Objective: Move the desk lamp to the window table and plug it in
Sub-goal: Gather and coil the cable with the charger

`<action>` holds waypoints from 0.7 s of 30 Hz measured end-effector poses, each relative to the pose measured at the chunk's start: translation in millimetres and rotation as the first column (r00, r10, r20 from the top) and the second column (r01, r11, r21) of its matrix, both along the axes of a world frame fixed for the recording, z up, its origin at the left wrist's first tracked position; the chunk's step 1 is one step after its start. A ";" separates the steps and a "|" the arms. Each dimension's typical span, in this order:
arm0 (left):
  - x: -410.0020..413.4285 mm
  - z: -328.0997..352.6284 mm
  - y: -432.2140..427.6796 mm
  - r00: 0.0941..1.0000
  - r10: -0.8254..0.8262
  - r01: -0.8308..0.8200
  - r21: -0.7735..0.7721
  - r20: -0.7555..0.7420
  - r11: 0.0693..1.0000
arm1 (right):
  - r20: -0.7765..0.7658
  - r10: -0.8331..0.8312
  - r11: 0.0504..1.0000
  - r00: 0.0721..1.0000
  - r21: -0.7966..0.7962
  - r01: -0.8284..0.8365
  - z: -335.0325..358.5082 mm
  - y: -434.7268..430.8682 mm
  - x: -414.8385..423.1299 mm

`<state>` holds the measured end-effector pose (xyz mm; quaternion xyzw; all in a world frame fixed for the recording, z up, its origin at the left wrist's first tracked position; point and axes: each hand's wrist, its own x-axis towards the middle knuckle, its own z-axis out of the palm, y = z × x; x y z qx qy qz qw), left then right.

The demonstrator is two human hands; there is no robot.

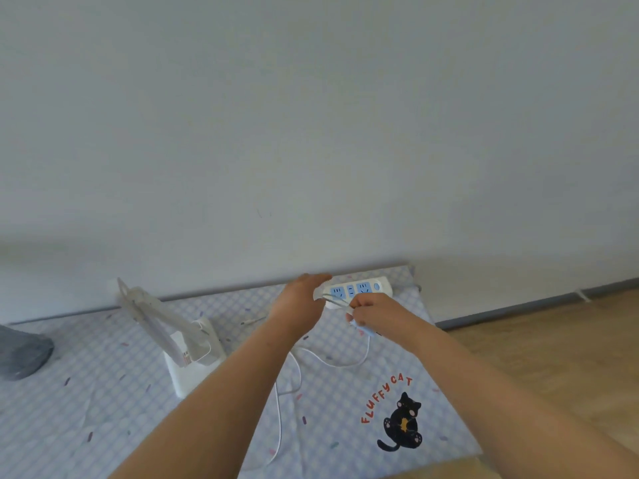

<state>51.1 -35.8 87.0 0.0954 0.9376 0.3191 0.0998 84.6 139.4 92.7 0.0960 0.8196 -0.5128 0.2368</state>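
Fingers curled, the right hand (377, 314) pinches the plug end of the lamp's white cord (332, 363), just in front of the power strip (361, 288). The left hand (302, 300) grips the power strip's left end, seemingly steadying it. Both forearms reach forward over the tablecloth (103, 392). The lamp (179, 335) stands to the left. Plugging in appears under way; next, the prongs need aligning with a socket.

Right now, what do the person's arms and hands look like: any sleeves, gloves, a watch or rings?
The left forearm and right forearm are bare along all that shows; no sleeve edge is in view. The left hand and right hand wear no gloves, and neither wrist has a watch or band. I see no ring, though the fingers are partly hidden.
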 end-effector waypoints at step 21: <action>-14.3 43.2 -41.4 0.968 0.243 -0.252 0.273 0.066 0.928 | -0.350 -0.118 0.989 0.929 0.044 0.142 35.1 -18.7 -17.9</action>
